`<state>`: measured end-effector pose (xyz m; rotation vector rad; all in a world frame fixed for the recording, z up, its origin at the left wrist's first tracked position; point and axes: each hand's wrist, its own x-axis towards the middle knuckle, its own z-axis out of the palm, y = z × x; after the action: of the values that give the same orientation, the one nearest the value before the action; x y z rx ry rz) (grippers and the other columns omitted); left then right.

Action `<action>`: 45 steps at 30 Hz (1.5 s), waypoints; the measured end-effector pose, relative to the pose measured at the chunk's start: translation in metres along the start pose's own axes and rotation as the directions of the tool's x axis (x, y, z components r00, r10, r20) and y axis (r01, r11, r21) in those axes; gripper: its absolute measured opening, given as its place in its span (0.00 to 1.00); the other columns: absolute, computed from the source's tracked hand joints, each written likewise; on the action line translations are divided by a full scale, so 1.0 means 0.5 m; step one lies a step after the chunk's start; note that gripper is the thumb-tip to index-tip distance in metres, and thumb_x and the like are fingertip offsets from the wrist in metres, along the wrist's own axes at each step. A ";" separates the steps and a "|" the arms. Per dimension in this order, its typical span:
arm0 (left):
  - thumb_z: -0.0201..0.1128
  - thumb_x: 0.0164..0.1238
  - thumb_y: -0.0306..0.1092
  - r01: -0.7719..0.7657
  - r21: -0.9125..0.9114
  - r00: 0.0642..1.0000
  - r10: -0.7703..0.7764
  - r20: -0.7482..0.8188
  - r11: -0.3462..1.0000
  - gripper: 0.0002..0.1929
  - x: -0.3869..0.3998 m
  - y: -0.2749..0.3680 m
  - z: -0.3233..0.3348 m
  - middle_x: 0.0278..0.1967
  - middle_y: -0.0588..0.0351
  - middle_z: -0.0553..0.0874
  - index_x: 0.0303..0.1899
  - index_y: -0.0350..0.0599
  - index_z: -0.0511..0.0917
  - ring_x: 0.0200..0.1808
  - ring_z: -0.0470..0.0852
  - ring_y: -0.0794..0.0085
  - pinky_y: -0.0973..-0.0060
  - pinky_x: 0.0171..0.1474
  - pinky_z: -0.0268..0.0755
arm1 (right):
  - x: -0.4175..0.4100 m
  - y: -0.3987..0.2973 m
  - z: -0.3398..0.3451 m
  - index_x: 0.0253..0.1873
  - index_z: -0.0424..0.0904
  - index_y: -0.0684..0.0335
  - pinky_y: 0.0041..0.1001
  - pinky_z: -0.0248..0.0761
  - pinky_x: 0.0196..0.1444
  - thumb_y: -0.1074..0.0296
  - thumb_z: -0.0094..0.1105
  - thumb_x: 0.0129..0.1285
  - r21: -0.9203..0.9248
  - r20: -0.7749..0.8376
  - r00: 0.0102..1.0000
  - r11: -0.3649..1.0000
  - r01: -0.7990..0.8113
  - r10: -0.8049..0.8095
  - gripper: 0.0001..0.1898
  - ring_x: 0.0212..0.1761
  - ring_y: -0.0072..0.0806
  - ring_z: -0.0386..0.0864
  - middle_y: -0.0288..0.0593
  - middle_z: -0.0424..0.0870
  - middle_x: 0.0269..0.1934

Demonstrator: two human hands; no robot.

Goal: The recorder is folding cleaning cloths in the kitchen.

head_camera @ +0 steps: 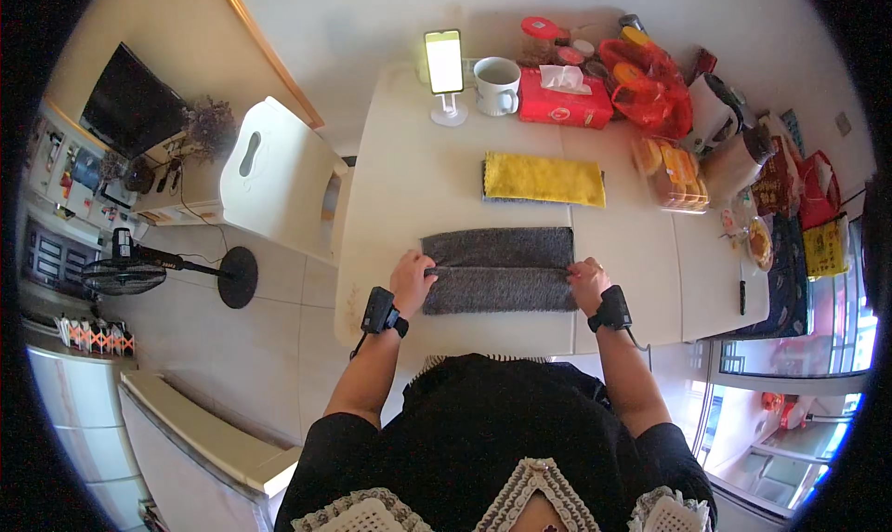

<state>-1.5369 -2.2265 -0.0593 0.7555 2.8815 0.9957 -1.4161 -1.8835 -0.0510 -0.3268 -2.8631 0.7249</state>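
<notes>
A dark grey cloth [499, 291] lies on the white table [627, 302] in front of me, with a fold edge running across its middle from side to side. My left hand [412, 281] pinches that edge at the cloth's left end. At the right end, my right hand [589, 283] grips the same edge between thumb and fingers. Beyond it lies a folded yellow cloth [545, 178], with grey cloth showing under its rim. Both wrists carry black strapped devices with cables.
At the back stand a lit phone on a stand [444, 65], a mug [497, 86] and a red tissue box [566, 98]. Jars, a red plastic bag [651, 93] and a clear food box [672, 176] crowd the right. A white chair [272, 169] and a fan [237, 277] stand left.
</notes>
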 end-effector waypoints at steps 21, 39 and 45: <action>0.54 0.47 0.21 0.087 -0.351 0.965 0.009 0.263 0.932 0.11 -0.133 0.052 -0.082 0.27 0.51 0.81 0.35 0.38 0.79 0.32 0.81 0.64 0.74 0.36 0.72 | -0.137 -0.042 -0.122 0.35 0.76 0.66 0.26 0.71 0.39 0.74 0.59 0.52 0.373 0.433 0.901 0.909 -0.183 0.004 0.05 0.33 0.25 0.78 0.40 0.80 0.28; 0.64 0.46 0.37 -0.204 -0.102 0.936 0.224 0.270 0.974 0.08 -0.198 0.036 -0.037 0.31 0.58 0.78 0.17 0.46 0.79 0.39 0.74 0.63 0.66 0.47 0.62 | -0.153 0.001 -0.073 0.30 0.81 0.58 0.32 0.71 0.35 0.63 0.63 0.48 0.051 0.631 0.766 0.992 0.119 -0.124 0.07 0.32 0.36 0.79 0.43 0.81 0.27; 0.63 0.51 0.36 -0.111 -0.088 0.955 0.131 0.267 0.990 0.09 -0.137 -0.008 -0.010 0.31 0.53 0.78 0.20 0.42 0.79 0.36 0.75 0.59 0.67 0.40 0.67 | -0.058 0.007 -0.059 0.32 0.79 0.59 0.33 0.71 0.37 0.56 0.62 0.51 -0.004 0.546 0.829 0.991 -0.137 0.117 0.12 0.34 0.35 0.79 0.42 0.81 0.28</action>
<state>-1.4791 -2.2624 -0.0680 0.9884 2.5784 0.9178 -1.3813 -1.8745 -0.0306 -0.3559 -3.3826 1.0394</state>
